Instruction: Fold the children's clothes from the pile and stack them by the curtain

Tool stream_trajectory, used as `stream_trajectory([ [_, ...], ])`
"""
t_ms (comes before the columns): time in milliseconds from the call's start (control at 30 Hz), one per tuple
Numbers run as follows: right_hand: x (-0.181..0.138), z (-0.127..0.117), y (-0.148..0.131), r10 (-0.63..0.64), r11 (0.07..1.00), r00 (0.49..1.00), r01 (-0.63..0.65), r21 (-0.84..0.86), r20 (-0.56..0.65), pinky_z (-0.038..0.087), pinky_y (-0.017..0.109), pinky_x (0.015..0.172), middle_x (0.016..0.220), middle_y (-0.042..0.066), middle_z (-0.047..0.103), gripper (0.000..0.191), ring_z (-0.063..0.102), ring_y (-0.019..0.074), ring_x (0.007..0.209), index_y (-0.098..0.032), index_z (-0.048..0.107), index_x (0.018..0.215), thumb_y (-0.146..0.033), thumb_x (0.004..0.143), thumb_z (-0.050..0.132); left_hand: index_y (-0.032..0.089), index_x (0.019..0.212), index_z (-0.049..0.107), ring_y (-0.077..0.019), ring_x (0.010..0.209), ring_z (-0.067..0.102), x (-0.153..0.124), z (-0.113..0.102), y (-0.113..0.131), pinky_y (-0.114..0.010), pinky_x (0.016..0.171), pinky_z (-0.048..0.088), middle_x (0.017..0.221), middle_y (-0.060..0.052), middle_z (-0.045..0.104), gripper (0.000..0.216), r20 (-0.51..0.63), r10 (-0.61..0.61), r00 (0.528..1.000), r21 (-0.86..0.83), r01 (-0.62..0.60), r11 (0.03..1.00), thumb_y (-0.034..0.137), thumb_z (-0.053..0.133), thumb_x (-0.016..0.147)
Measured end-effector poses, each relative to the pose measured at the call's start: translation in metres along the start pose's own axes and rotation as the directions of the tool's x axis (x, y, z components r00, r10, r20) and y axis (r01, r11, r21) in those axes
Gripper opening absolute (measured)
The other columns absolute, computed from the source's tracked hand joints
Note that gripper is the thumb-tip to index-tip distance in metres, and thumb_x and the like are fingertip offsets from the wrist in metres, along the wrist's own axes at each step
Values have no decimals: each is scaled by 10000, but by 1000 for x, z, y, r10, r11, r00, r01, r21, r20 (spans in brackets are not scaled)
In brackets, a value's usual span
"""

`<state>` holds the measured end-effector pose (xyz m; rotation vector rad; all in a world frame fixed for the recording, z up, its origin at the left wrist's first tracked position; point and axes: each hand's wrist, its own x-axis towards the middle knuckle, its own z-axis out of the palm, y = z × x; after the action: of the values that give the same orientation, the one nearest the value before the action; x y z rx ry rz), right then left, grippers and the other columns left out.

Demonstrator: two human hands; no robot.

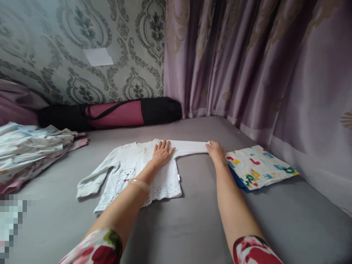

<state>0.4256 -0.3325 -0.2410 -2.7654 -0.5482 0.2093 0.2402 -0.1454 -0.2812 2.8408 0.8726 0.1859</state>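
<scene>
I had the white bear-print shirt (pixel 165 179) spread across the grey bed (pixel 192 227), my left grip (pixel 162 153) laid flat on it, clasping nothing, my right grip (pixel 216 151) pinching the end of its outstretched sleeve (pixel 189 147). Behind lay a black-and-maroon carry bag (pixel 118 113); I couldn't see what it held.

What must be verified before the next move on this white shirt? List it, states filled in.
1. Left hand flat on the white shirt, near the shoulder: ok.
2. Right hand at the cuff end of the outstretched sleeve: ok.
3. Right fingers pinching rather than just pressing: cannot tell.
4. Other sleeve straightened out sideways: not ok, it slants down toward the hem.
5. Shirt apart from the letter-print cloth: ok.
6. Underside of the shirt smooth: cannot tell, hidden.
</scene>
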Motion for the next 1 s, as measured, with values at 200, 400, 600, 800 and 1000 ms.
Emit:
stream_trajectory([
  [200, 5, 3, 2, -76, 996, 988, 82, -40, 131, 436, 319, 920, 1240, 148, 626, 441, 579, 242, 1152, -178, 534, 1331, -249, 915, 406, 161, 1505, 198, -347, 1445, 123, 3, -7, 1, -518, 1140, 111, 1570, -148, 197, 933, 119, -27, 992, -48, 33, 998, 790, 199, 817],
  [400, 3, -3, 1, -58, 997, 989, 65, -43, 136, 455, 311, 891, 1215, 137, 644, 447, 602, 238, 1117, -202, 583, 1276, -170, 854, 440, 274, 1504, 197, -399, 1445, 35, 7, -12, 6, -617, 1101, 64, 1590, -147, 101, 1020, 216, -39, 976, -20, 45, 999, 898, 198, 698],
  [600, -2, -7, -2, 15, 999, 998, -12, -48, 60, 469, 337, 852, 1171, 128, 660, 387, 614, 265, 1089, -240, 648, 1172, -197, 847, 441, 228, 1500, 211, -418, 1437, 46, 11, -15, 12, -651, 1081, 89, 1581, -186, 104, 1116, 227, -80, 971, 11, 80, 997, 930, 264, 633],
  [800, -4, 2, -3, 101, 994, 995, -101, -37, 5, 464, 381, 891, 1161, 199, 641, 398, 608, 298, 1089, -115, 599, 1217, -197, 874, 415, 215, 1512, 180, -420, 1439, 12, 13, -12, 13, -667, 1075, 61, 1584, -196, 68, 1114, 241, -92, 966, 8, 93, 996, 916, 267, 651],
  [1000, -10, 4, -14, 129, 991, 985, -131, -9, -115, 477, 402, 866, 1227, 245, 566, 450, 614, 298, 1054, -55, 531, 1263, -81, 890, 280, 209, 1517, 161, -435, 1435, 2, 16, -11, 13, -693, 1057, 62, 1584, -198, 53, 1129, 260, -97, 961, 9, 99, 995, 900, 340, 642],
])
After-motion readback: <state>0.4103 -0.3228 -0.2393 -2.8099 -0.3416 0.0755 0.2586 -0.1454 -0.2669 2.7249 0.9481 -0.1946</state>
